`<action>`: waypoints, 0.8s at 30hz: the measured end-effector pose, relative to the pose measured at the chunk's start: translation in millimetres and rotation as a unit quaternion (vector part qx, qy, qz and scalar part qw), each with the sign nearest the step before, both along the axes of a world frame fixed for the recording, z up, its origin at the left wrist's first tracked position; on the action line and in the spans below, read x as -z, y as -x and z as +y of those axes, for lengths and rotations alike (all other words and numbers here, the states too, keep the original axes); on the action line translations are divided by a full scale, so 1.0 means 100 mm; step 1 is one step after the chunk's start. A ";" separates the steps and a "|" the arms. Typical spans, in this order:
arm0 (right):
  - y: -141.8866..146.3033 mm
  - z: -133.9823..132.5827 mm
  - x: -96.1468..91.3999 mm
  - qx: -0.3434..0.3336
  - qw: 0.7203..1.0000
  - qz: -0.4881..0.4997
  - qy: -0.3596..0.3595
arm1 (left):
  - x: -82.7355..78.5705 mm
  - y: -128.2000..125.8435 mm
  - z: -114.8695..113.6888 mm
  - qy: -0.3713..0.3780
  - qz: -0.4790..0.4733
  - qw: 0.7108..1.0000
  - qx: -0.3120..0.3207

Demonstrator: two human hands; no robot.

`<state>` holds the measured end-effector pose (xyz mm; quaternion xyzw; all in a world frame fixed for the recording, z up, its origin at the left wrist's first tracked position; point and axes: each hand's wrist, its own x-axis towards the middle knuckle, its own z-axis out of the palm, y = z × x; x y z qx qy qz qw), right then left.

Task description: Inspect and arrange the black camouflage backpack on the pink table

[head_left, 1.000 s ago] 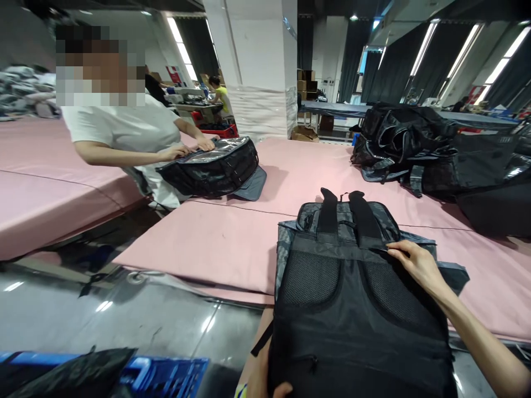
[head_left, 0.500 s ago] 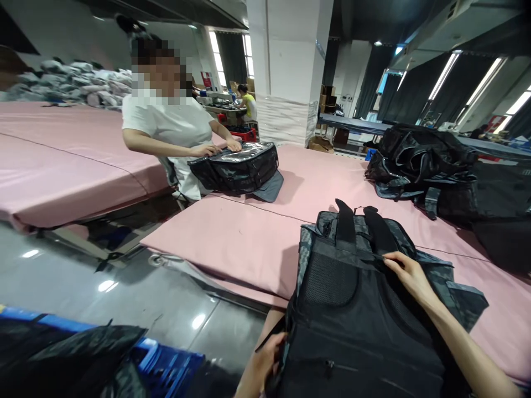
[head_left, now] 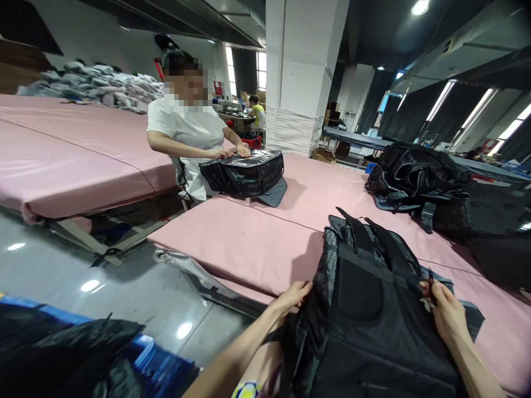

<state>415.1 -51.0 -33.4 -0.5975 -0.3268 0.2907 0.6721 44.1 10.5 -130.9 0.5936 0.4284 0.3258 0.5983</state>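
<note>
Head view. A black backpack point(head_left: 373, 320) lies back-panel up at the near edge of a pink-covered bench point(head_left: 249, 243), at about 5 o'clock in the view, with its two shoulder straps point(head_left: 373, 237) pointing away toward 12 o'clock. The near end of the backpack overhangs the bench edge toward the person.

The left hand point(head_left: 292, 296) rests against the backpack's left side at about 9 o'clock of the bag, fingers curled loosely on the fabric edge; whether it grips the fabric cannot be told. The right hand point(head_left: 446, 315) sits at the bag's right side, at about 3 o'clock, its fingertips pinched narrowly on a small dark strap end or zip pull point(head_left: 430, 284); which of the two cannot be told.

At 11 o'clock, across the bench, a co-worker in a white shirt point(head_left: 186, 130) has both hands on a second black bag point(head_left: 244, 174) with a shiny top panel, which lies on a grey flap. At 2 o'clock a heap of black bags point(head_left: 418, 171) lies on the same bench. A white pillar point(head_left: 301, 77) stands at 12 o'clock. At 7 o'clock, low beside the person, black material lies over a blue crate point(head_left: 161, 365) on the glossy floor point(head_left: 83, 276).
</note>
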 end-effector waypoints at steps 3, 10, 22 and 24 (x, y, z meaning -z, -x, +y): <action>-0.02 0.06 0.02 0.005 1.000 0.017 -0.008 | -0.34 -0.07 0.11 -0.111 0.021 0.993 0.039; 0.00 0.01 0.03 0.001 0.999 0.031 -0.039 | -0.27 0.11 -0.15 -0.087 -0.088 0.989 0.083; -0.52 -0.13 -0.38 0.120 0.987 0.049 -0.093 | -0.96 -0.71 -0.39 -0.414 -0.046 0.908 0.046; -0.60 -0.36 -0.52 0.124 0.986 0.045 -0.097 | -1.19 -0.98 -0.51 -0.497 -0.042 0.863 0.074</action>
